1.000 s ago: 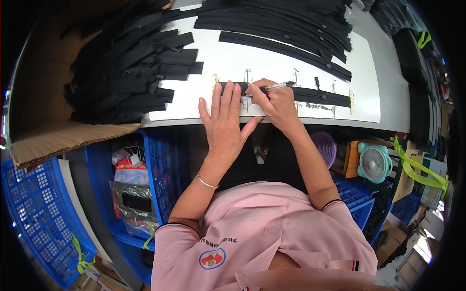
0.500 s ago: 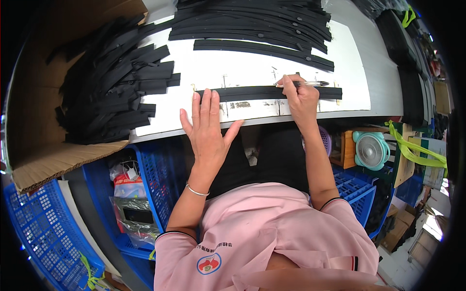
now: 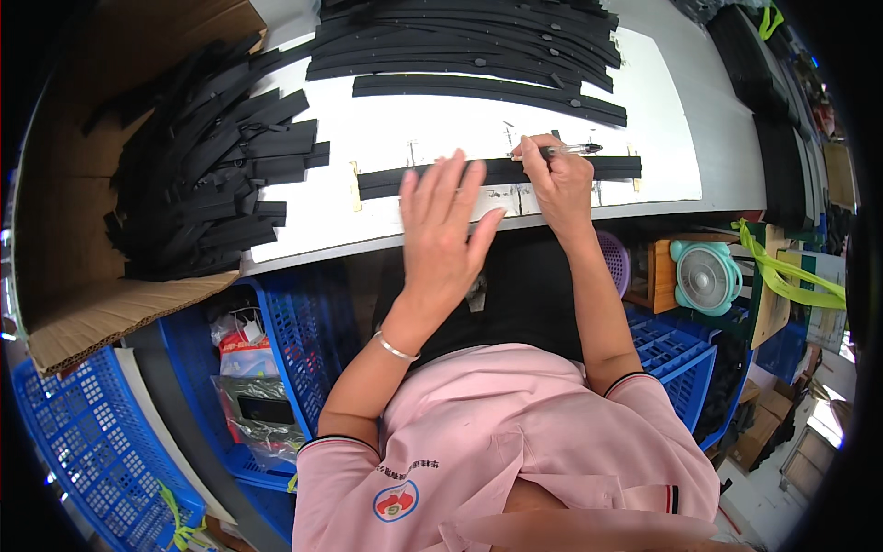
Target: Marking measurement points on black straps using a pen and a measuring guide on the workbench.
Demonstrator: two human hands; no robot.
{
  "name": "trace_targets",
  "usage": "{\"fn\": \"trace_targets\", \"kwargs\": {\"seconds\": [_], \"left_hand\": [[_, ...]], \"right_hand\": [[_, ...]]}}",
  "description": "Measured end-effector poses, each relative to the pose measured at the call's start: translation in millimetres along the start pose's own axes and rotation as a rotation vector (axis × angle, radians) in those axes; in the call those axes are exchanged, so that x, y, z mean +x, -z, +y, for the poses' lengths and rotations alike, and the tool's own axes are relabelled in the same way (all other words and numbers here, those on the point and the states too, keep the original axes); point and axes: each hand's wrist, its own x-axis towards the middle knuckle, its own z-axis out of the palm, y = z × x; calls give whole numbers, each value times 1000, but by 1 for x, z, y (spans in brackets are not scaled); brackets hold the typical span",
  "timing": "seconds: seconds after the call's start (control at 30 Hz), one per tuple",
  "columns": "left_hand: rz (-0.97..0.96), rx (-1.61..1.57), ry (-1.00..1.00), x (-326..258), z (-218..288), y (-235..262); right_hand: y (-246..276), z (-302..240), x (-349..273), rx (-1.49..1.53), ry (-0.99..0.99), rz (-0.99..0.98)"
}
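Note:
A black zipper (image 3: 616, 167) lies straight across a marked white board (image 3: 662, 120) in front of me. My left hand (image 3: 444, 225) is over its left half with fingers stretched out; whether they touch it I cannot tell. Between the fingers of my right hand (image 3: 561, 189) is a pen (image 3: 581, 149), and that hand rests at the zipper just right of its middle. Pen marks and yellow tape (image 3: 357, 187) show on the board around the zipper. Farther back lies another single black zipper (image 3: 487, 92), in front of a stack of black zippers (image 3: 441, 41).
On the left, a cardboard box (image 3: 120, 308) holds a heap of loose black zippers (image 3: 207, 175). Blue plastic baskets (image 3: 101, 432) stand below the table. A small turquoise fan (image 3: 706, 278) and a purple basket (image 3: 613, 262) are to the right, under the table edge.
My left hand has moved to the right along the zipper, from its left end toward the middle, uncovering that end. My right hand with the pen stays in nearly the same place.

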Motion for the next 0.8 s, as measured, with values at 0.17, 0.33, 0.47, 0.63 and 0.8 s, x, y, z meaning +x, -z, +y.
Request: {"fn": "trace_targets", "kwargs": {"seconds": [0.17,0.33,0.47,0.63,0.8], "left_hand": [[66,-110,-24,21,8,-24],[153,-112,25,26,6,-31],[161,-119,9,26,8,-32],[172,-113,12,27,8,-34],[159,-92,13,27,4,-34]], "right_hand": [[-1,-4,-1,-4,34,43],[6,-1,-3,182,6,-35],[5,3,-4,159,22,-31],[8,9,-4,80,69,-100],[41,0,-7,318,-79,10]]}}
